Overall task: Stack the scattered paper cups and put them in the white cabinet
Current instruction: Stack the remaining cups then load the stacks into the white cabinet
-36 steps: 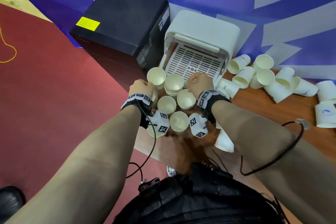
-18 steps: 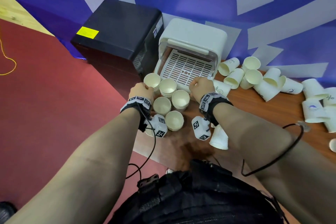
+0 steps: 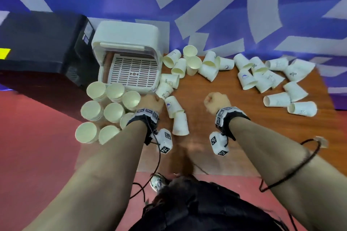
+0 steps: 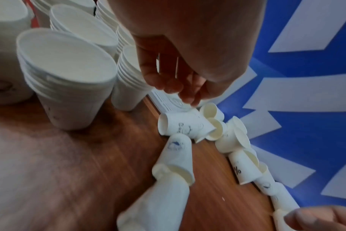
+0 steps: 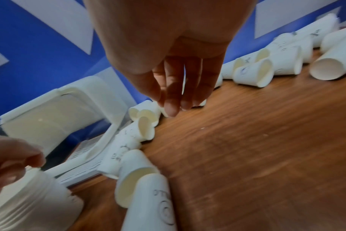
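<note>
Left hand (image 3: pixel 151 102), grip loosely curled and empty, hovered beside toppled cups (image 3: pixel 173 107); right hand (image 3: pixel 216 102), empty, farther off.

arms: bare, no sleeves | wrists: black strap bands (image 3: pixel 148 118) with square black-and-white marker tags | under each wrist: white boxy camera pod (image 3: pixel 218 143), same tags | cables: thin black (image 3: pixel 293 170), looping off forearms | torso: black garment (image 3: pixel 197 208)

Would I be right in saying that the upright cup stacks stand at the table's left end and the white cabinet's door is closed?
Not quite: the white cabinet stands open, its slotted tray exposed in the head view. The cup stacks do stand upright at the table's left end.
</note>
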Demonstrator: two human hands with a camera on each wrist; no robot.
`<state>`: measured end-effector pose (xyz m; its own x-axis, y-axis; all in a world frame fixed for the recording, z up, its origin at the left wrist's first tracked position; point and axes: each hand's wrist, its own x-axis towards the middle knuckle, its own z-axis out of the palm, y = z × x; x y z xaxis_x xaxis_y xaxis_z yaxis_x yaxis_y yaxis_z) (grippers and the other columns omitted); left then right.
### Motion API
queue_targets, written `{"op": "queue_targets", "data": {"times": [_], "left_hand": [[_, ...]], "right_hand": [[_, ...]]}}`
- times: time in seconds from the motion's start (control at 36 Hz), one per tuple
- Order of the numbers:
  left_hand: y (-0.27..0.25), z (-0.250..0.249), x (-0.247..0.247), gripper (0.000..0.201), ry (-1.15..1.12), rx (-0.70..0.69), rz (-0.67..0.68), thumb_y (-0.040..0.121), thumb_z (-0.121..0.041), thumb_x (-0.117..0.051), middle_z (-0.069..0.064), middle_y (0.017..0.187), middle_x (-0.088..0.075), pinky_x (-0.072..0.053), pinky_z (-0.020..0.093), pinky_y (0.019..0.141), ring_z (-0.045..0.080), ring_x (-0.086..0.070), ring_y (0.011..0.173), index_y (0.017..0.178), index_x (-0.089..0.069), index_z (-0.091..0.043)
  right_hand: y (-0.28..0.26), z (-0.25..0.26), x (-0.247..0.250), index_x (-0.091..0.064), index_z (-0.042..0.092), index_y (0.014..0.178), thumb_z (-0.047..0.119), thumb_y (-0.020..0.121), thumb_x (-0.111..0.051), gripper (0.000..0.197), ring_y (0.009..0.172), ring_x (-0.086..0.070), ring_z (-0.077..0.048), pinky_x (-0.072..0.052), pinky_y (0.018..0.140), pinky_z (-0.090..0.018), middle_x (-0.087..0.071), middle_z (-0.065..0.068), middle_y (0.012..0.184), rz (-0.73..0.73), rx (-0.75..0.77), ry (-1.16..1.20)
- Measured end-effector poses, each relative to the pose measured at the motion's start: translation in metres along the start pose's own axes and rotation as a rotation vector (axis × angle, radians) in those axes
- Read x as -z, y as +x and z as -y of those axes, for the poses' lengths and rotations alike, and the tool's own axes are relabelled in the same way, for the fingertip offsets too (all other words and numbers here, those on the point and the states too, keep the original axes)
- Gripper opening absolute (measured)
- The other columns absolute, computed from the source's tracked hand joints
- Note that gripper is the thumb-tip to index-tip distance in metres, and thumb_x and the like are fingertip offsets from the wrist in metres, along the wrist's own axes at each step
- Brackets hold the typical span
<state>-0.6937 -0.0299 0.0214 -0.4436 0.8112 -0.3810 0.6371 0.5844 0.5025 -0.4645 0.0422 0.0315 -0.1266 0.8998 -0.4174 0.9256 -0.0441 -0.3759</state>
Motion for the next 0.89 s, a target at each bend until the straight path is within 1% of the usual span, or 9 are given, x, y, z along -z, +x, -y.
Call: {"op": "queue_targets", "data": {"times": [0.06, 0.17, 0.28, 0.39, 0.53, 0.69, 0.78, 0.83, 0.89], "left_hand": [[-0.005, -0.006, -0.012, 0.037, 0.032, -0.008, 0.022, 0.089, -0.024, -0.055, 0.005, 0.063, -0.051, -0.040, 0.033, 0.063, 0.032, -0.056, 0.071, 0.056, -0.042, -0.019], [-0.006, -0.018, -0.028, 0.025, 0.040, 0.008, 0.066, 0.087, -0.029, -0.056, 0.008, 0.082, -0.061, -0.036, 0.028, 0.066, 0.027, -0.054, 0.075, 0.063, -0.050, -0.024], [-0.002, -0.043, -0.032, 0.014, 0.078, 0.012, 0.033, 0.090, -0.028, -0.054, 0.004, 0.082, -0.057, -0.036, 0.028, 0.069, 0.026, -0.054, 0.080, 0.082, -0.059, -0.018], [0.006, -0.078, -0.047, 0.020, 0.094, 0.044, -0.045, 0.089, -0.029, -0.052, 0.004, 0.076, -0.060, -0.038, 0.028, 0.066, 0.030, -0.061, 0.082, 0.074, -0.059, -0.018], [0.004, -0.153, -0.090, 0.021, 0.156, 0.064, -0.043, 0.089, -0.028, -0.055, 0.003, 0.062, -0.046, -0.038, 0.031, 0.064, 0.028, -0.050, 0.072, 0.083, -0.062, -0.009], [0.003, -0.235, -0.156, 0.021, 0.196, -0.016, 0.079, 0.089, -0.032, -0.057, 0.007, 0.078, -0.060, -0.040, 0.030, 0.063, 0.029, -0.056, 0.074, 0.078, -0.059, -0.014], [0.010, -0.263, -0.178, 0.026, 0.223, -0.045, 0.166, 0.089, -0.031, -0.055, 0.012, 0.082, -0.067, -0.052, 0.034, 0.065, 0.032, -0.064, 0.078, 0.083, -0.065, -0.008], [0.018, -0.275, -0.190, 0.025, 0.262, -0.039, 0.198, 0.089, -0.034, -0.055, 0.011, 0.084, -0.067, -0.052, 0.032, 0.065, 0.031, -0.064, 0.078, 0.084, -0.066, -0.012], [0.025, -0.285, -0.202, 0.024, 0.304, -0.038, 0.218, 0.089, -0.036, -0.056, 0.010, 0.083, -0.065, -0.046, 0.029, 0.062, 0.030, -0.062, 0.076, 0.080, -0.064, -0.015]], "right_hand": [[-0.002, -0.017, 0.007, -0.067, 0.018, 0.088, 0.022, 0.089, -0.044, 0.023, 0.074, -0.069, -0.026, -0.060, 0.072, -0.037, -0.072, -0.008, 0.079, 0.016, -0.015, 0.018], [0.003, -0.038, 0.014, -0.065, 0.021, 0.085, 0.022, 0.090, -0.045, 0.021, 0.072, -0.069, -0.024, -0.060, 0.069, -0.037, -0.072, -0.006, 0.077, 0.022, -0.005, 0.012], [0.020, -0.058, 0.026, -0.065, 0.021, 0.083, 0.022, 0.089, -0.043, 0.023, 0.072, -0.069, -0.026, -0.060, 0.070, -0.039, -0.071, -0.007, 0.075, 0.032, 0.060, 0.009], [0.044, -0.090, 0.053, -0.066, 0.020, 0.083, 0.022, 0.087, -0.042, 0.024, 0.072, -0.067, -0.026, -0.059, 0.068, -0.038, -0.070, -0.008, 0.074, 0.025, 0.124, 0.019], [0.076, -0.159, 0.091, -0.065, 0.015, 0.083, 0.021, 0.089, -0.044, 0.023, 0.071, -0.067, -0.026, -0.058, 0.069, -0.037, -0.069, -0.008, 0.075, 0.013, 0.118, 0.027], [0.106, -0.252, 0.127, -0.061, 0.002, 0.081, 0.018, 0.096, -0.041, 0.029, 0.073, -0.056, -0.029, -0.034, 0.056, -0.027, -0.061, -0.013, 0.078, -0.048, 0.023, -0.064], [0.119, -0.281, 0.138, -0.060, 0.006, 0.084, 0.018, 0.096, -0.041, 0.025, 0.073, -0.049, -0.024, -0.035, 0.059, -0.026, -0.063, -0.014, 0.088, -0.062, -0.039, -0.106], [0.133, -0.303, 0.139, -0.065, 0.004, 0.100, 0.017, 0.096, -0.048, 0.022, 0.082, -0.052, -0.024, -0.028, 0.053, -0.024, -0.066, -0.015, 0.104, -0.006, -0.079, -0.092], [0.141, -0.321, 0.143, -0.063, 0.007, 0.118, 0.022, 0.096, -0.052, 0.029, 0.097, -0.055, -0.026, -0.029, 0.056, -0.025, -0.062, -0.015, 0.120, 0.087, -0.171, -0.050]]}}
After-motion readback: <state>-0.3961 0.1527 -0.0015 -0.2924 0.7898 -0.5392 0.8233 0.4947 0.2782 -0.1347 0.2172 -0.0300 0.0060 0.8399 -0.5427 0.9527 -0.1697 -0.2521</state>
